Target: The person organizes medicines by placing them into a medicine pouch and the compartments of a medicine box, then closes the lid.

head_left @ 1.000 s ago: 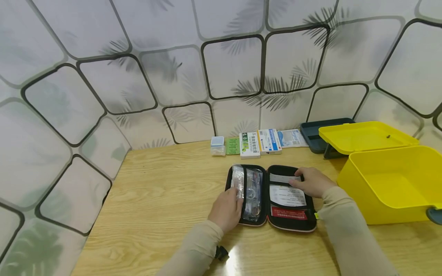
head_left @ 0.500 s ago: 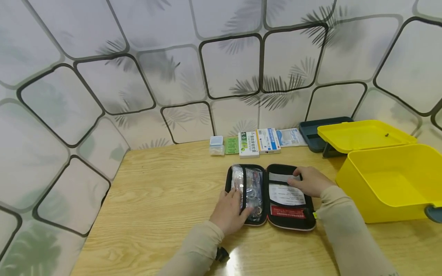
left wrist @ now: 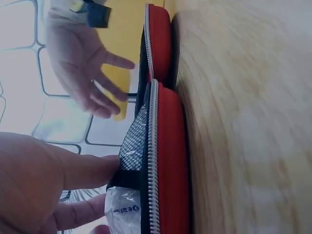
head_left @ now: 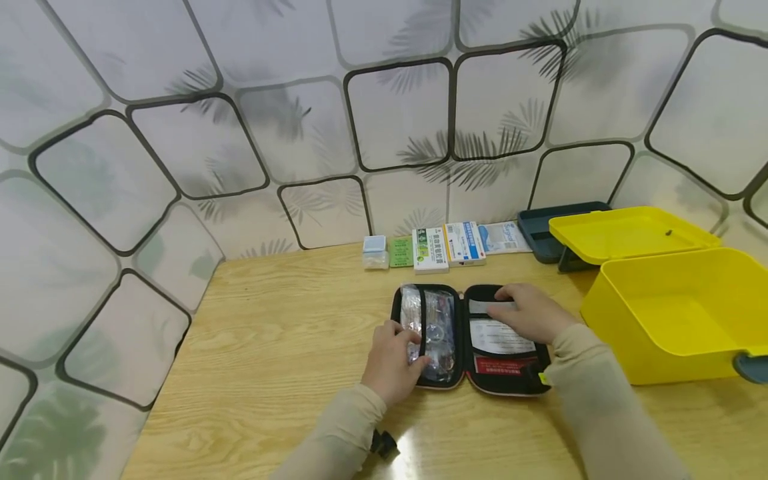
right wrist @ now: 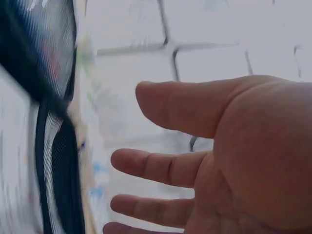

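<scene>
An open zip-up case [head_left: 461, 347] lies on the table, red outside in the left wrist view and black inside. Its left half holds clear plastic packets [head_left: 441, 327] behind a black strap [left wrist: 127, 179]. White paper [head_left: 501, 335] and a red packet [head_left: 505, 365] sit in the right half. My left hand [head_left: 391, 363] is over the left half, its thumb at the strap and its fingers loosely bent beside the plastic. Over the upper right half hovers my right hand [head_left: 531, 312]. In the right wrist view its fingers [right wrist: 161, 168] are spread, apart from the case and holding nothing.
A yellow box [head_left: 636, 327] with its lid [head_left: 633, 233] swung back stands at the right, a dark tray [head_left: 540, 233] behind it. Medicine boxes [head_left: 431, 250], a green packet [head_left: 401, 252], a small blue-white container [head_left: 375, 252] and a white-blue pouch [head_left: 504, 238] line the wall.
The left hand's fingers have drawn back and bent after lying flatter over the plastic packets. My right hand has shifted slightly left and up over the case's right half.
</scene>
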`<state>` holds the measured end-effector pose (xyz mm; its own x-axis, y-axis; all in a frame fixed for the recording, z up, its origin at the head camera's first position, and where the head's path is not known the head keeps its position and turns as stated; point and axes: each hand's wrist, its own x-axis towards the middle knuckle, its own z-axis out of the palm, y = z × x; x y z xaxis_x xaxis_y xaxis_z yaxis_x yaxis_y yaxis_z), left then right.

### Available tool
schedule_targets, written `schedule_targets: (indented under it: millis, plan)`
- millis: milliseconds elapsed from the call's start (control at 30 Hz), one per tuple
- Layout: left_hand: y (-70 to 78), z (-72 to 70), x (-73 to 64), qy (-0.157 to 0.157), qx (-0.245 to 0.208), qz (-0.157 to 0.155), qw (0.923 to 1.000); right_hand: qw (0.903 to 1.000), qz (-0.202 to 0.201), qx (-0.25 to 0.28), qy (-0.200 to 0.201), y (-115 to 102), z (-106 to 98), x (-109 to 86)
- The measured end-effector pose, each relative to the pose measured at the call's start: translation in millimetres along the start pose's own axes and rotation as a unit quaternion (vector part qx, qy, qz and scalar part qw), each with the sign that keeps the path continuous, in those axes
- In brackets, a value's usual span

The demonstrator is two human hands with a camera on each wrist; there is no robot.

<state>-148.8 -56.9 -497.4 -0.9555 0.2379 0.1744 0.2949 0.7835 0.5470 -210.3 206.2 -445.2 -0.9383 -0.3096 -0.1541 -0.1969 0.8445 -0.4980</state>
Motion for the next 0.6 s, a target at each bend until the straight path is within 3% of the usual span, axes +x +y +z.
schedule_targets:
  millis: [133, 333, 600]
  plan:
    - [-3.8, -0.5, 2.7, -0.031, -0.044, -0.019, 0.9984, 0.9983, -0.058, -0.002, -0.007, -28.0, 11.9, -7.6]
    - [-6.5, -4.4, 5.3, -0.055, -0.091, -0.031, 0.9938, 0.9893, -0.127, 0.001, -0.070, -55.7, 39.7, -11.5]
    - [-6.2, -8.0, 3.5, -0.076, -0.080, -0.014, 0.9938, 0.9876, -0.134, -0.004, -0.081, -63.7, 53.7, -13.4]
